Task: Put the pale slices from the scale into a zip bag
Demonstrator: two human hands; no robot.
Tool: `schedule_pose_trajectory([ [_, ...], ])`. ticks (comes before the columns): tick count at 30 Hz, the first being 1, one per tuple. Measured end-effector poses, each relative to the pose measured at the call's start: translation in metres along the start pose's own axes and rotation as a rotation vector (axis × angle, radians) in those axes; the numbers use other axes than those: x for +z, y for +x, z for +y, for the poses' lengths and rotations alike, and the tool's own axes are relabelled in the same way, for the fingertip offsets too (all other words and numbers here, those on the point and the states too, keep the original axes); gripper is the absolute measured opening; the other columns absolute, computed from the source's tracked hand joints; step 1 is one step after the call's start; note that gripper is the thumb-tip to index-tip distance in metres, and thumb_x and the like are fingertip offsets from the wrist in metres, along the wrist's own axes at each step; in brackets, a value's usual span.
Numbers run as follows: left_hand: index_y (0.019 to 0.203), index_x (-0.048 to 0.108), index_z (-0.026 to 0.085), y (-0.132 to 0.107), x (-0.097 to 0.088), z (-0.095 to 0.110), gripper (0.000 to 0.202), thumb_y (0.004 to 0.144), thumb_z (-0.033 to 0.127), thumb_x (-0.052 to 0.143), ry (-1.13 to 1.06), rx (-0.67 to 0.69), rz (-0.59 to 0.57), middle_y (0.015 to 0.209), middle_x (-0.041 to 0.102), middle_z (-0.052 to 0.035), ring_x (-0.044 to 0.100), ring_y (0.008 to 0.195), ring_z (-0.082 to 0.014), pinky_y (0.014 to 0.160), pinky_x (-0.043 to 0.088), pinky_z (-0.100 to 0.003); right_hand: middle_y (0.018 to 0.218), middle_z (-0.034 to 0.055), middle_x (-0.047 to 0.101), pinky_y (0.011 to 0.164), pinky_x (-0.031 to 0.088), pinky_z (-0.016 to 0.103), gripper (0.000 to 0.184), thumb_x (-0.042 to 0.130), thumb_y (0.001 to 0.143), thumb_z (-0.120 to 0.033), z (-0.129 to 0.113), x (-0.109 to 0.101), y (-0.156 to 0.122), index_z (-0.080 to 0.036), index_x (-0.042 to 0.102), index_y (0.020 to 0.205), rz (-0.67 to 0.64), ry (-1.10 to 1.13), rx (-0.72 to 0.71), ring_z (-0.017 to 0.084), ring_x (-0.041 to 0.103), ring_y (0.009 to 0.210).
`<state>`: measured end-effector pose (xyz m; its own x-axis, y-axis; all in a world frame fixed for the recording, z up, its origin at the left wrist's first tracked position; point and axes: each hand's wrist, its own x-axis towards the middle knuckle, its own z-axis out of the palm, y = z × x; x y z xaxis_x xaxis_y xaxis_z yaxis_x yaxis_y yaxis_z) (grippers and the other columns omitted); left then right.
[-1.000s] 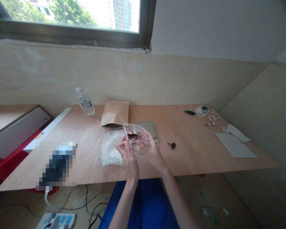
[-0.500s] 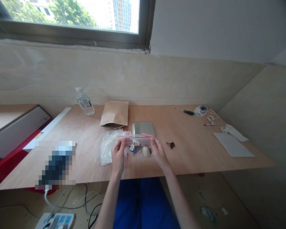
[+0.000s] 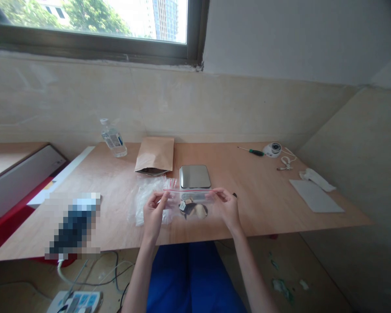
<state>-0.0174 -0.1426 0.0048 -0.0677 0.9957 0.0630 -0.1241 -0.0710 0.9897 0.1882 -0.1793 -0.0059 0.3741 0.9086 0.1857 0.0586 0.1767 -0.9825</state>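
Between my two hands a clear zip bag (image 3: 176, 208) with a red seal line is stretched level over the front of the table. Inside it lie dark and pale pieces (image 3: 194, 210) and a small white tag; I cannot make out what the pieces are. My left hand (image 3: 155, 212) pinches the bag's upper left corner. At the upper right corner, my right hand (image 3: 227, 208) is closed on the seal edge. Just behind the bag sits a silver-topped flat scale (image 3: 195, 176). Several empty clear bags (image 3: 144, 201) lie beside my left hand. A small dark piece (image 3: 235, 195) is mostly hidden behind my right hand.
An open brown paper pouch (image 3: 155, 153) and a water bottle (image 3: 114, 139) are at the back left. A screwdriver (image 3: 256, 152), a white dome camera (image 3: 273, 149) and a white sheet (image 3: 314, 196) are on the right. A blurred-out device (image 3: 74, 226) lies left; a power strip (image 3: 78, 301) is below.
My hands have moved apart, pulling the bag's top edge straight. The bag now hangs slightly lower, and my right hand covers most of the small dark piece. The view has shifted slightly.
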Motion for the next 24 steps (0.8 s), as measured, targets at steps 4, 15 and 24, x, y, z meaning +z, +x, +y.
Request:
schedule_pose_trajectory([
  [4,0.081,0.063,0.015,-0.005,-0.006,-0.002,0.029,0.074,0.043,0.063,0.041,-0.005,-0.075,0.078,0.066,-0.0044,0.064,0.074,-0.0167,0.063,0.051,-0.026,0.082,0.0047,0.072,0.078,0.053,0.036,0.019,0.063,0.078,-0.04,0.003,-0.012,-0.002,-0.021,0.066,0.081,-0.031,-0.05,-0.009,0.021,0.068,0.08],
  [15,0.08,0.062,0.015,-0.006,-0.016,-0.007,0.022,0.078,0.037,0.061,0.136,0.081,-0.146,0.078,0.064,-0.0035,0.064,0.077,-0.017,0.071,0.053,-0.03,0.094,0.0062,0.071,0.082,0.05,0.037,0.024,0.05,0.087,-0.039,0.002,-0.018,-0.009,-0.022,0.066,0.092,-0.022,-0.409,-0.178,0.022,0.065,0.089],
  [24,0.085,0.063,0.018,-0.01,-0.022,-0.013,0.018,0.08,0.034,0.058,0.25,0.144,-0.24,0.084,0.066,-0.0022,0.063,0.083,-0.0159,0.077,0.052,-0.028,0.124,0.008,0.059,0.096,0.039,0.043,0.033,0.051,0.087,-0.038,-0.025,-0.01,-0.007,-0.022,0.058,0.115,-0.115,-0.797,-0.472,0.025,0.052,0.115],
])
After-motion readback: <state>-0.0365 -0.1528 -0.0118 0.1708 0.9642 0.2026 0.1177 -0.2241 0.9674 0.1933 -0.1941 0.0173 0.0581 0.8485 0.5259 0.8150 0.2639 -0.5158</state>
